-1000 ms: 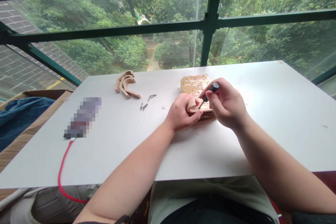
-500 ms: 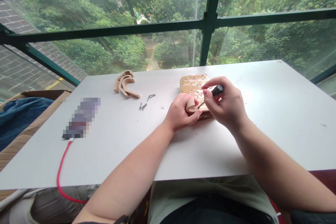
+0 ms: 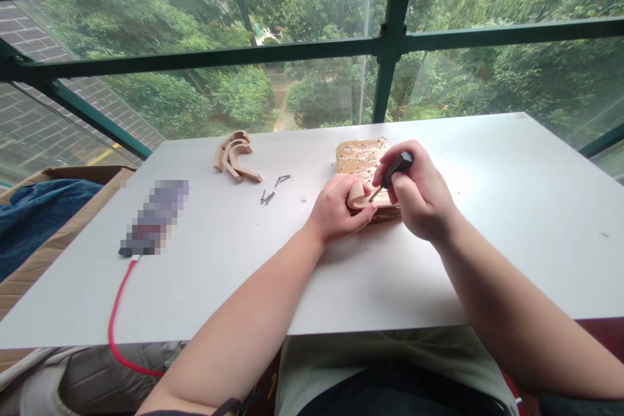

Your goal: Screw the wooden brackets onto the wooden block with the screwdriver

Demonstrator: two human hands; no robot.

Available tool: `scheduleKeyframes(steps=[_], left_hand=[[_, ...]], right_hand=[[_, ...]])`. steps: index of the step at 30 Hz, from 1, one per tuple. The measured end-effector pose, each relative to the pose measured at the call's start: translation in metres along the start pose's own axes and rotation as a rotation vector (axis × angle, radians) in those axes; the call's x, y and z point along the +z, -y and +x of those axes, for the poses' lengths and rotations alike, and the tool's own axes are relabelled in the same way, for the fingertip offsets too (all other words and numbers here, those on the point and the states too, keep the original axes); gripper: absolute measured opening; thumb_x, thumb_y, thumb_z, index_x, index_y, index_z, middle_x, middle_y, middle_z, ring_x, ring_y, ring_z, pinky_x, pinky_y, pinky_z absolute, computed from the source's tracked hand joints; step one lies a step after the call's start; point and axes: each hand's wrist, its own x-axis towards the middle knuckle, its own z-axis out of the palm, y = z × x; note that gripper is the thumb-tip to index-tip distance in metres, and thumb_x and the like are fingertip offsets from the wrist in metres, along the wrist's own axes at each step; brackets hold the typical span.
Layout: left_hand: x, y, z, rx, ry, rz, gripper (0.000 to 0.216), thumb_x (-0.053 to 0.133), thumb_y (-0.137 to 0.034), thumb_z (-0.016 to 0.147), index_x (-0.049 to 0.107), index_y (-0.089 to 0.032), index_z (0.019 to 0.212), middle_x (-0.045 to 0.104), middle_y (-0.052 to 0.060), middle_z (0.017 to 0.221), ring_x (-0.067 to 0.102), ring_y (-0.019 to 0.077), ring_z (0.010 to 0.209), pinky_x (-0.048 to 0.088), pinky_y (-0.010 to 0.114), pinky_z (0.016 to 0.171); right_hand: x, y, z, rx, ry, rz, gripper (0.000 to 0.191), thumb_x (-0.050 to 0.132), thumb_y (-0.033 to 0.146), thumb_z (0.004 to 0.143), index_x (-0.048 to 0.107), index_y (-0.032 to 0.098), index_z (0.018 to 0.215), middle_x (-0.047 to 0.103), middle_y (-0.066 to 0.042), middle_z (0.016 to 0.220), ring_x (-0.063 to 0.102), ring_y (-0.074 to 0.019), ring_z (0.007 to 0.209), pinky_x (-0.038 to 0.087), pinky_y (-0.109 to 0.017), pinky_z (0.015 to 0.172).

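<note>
My left hand (image 3: 338, 209) is closed around the curled end of a pale wooden hook (image 3: 358, 196), pressing it against the near edge of a worn, speckled block (image 3: 359, 155). In my right hand (image 3: 422, 195) is a screwdriver (image 3: 397, 169) with a black handle, gripped between thumb and fingers. Its thin shaft slants down to the left, and the tip meets a small dark spot on the wooden hook, where a screw head seems to sit. My right fingers hide part of the hook and the block.
More wooden hooks (image 3: 237, 159) lie together toward the back left of the white table (image 3: 219, 299). Several loose screws (image 3: 268, 197) and a tiny clear ring (image 3: 303, 199) are nearer the middle. A blurred-out phone (image 3: 156, 214) with a red cable (image 3: 113, 312) lies left, beside a cardboard box (image 3: 92, 208).
My right hand has turned about the screwdriver, its fingers now wrapped further around the handle, which stands steeper. My left hand keeps its hold on the wooden hook.
</note>
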Motion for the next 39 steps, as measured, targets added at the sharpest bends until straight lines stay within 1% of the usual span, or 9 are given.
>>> scheduleKeyframes(steps=[6,10,13,20,24,27,31,36,39], left_hand=[[0.000,0.001,0.000,-0.002,0.008,-0.006,0.025,0.075,-0.033,0.079,0.061,-0.023,0.097,0.068,0.005,0.099,0.064,0.0210,0.093,0.055,0.037,0.088],[0.000,0.002,0.000,-0.001,0.015,-0.010,0.025,0.075,-0.031,0.078,0.061,-0.023,0.098,0.068,0.004,0.098,0.064,0.0215,0.095,0.055,0.037,0.088],[0.000,0.002,0.000,0.012,0.014,-0.008,0.025,0.075,-0.030,0.078,0.061,-0.023,0.098,0.068,0.004,0.096,0.064,0.0214,0.096,0.055,0.036,0.088],[0.001,0.003,0.000,-0.024,0.000,0.007,0.027,0.076,-0.028,0.076,0.060,-0.024,0.098,0.068,0.003,0.097,0.065,0.0215,0.094,0.055,0.037,0.086],[0.001,0.002,0.000,-0.014,0.018,-0.007,0.026,0.075,-0.028,0.077,0.061,-0.024,0.099,0.069,0.003,0.098,0.064,0.0219,0.096,0.055,0.037,0.089],[0.001,0.002,0.001,-0.009,0.011,-0.009,0.026,0.076,-0.029,0.076,0.061,-0.024,0.097,0.068,0.003,0.097,0.064,0.0216,0.095,0.055,0.037,0.087],[0.000,0.001,0.000,-0.017,0.008,0.004,0.025,0.076,-0.029,0.076,0.060,-0.024,0.095,0.067,0.003,0.093,0.064,0.0211,0.092,0.055,0.036,0.084],[0.000,0.001,0.000,0.007,0.006,-0.017,0.024,0.075,-0.032,0.079,0.061,-0.023,0.097,0.067,0.003,0.096,0.064,0.0202,0.092,0.055,0.036,0.087],[0.000,0.000,0.000,0.000,0.007,-0.010,0.024,0.075,-0.034,0.080,0.061,-0.023,0.096,0.068,0.004,0.098,0.064,0.0203,0.092,0.054,0.036,0.088]], right_hand=[[-0.005,-0.004,0.006,0.051,-0.027,-0.227,0.007,0.053,0.022,0.093,0.049,0.026,0.097,0.069,-0.001,0.087,0.060,-0.0172,0.068,0.045,-0.031,0.060],[-0.006,-0.001,0.006,0.023,-0.050,-0.347,0.016,0.062,0.027,0.089,0.046,0.026,0.091,0.064,0.001,0.075,0.057,-0.0160,0.062,0.041,-0.029,0.054],[-0.006,0.003,0.006,-0.014,-0.065,-0.395,0.028,0.068,0.029,0.085,0.040,0.025,0.081,0.053,0.006,0.061,0.045,-0.0112,0.050,0.034,-0.026,0.047],[-0.005,0.000,0.006,-0.100,-0.129,-0.448,0.034,0.068,0.029,0.082,0.039,0.023,0.066,0.042,0.005,0.055,0.035,-0.0106,0.052,0.031,-0.028,0.051],[0.000,-0.001,0.003,-0.066,-0.178,-0.384,0.015,0.068,0.026,0.083,0.053,0.024,0.087,0.060,0.002,0.075,0.051,-0.0127,0.059,0.042,-0.029,0.058],[0.003,-0.003,0.001,-0.035,-0.143,-0.205,0.029,0.067,0.024,0.085,0.053,0.025,0.110,0.068,0.000,0.089,0.064,-0.0169,0.072,0.049,-0.032,0.069],[0.002,-0.006,0.001,0.002,-0.020,-0.008,0.024,0.065,0.027,0.089,0.051,0.026,0.109,0.064,0.002,0.080,0.064,-0.0165,0.068,0.050,-0.033,0.068],[-0.001,-0.007,0.001,0.000,0.033,0.097,0.029,0.047,0.014,0.087,0.048,0.026,0.114,0.064,-0.001,0.087,0.060,-0.0179,0.075,0.048,-0.034,0.069],[-0.001,-0.006,0.001,0.008,0.029,0.058,0.030,0.045,0.011,0.086,0.050,0.025,0.111,0.063,-0.002,0.091,0.059,-0.0173,0.076,0.046,-0.033,0.067]])
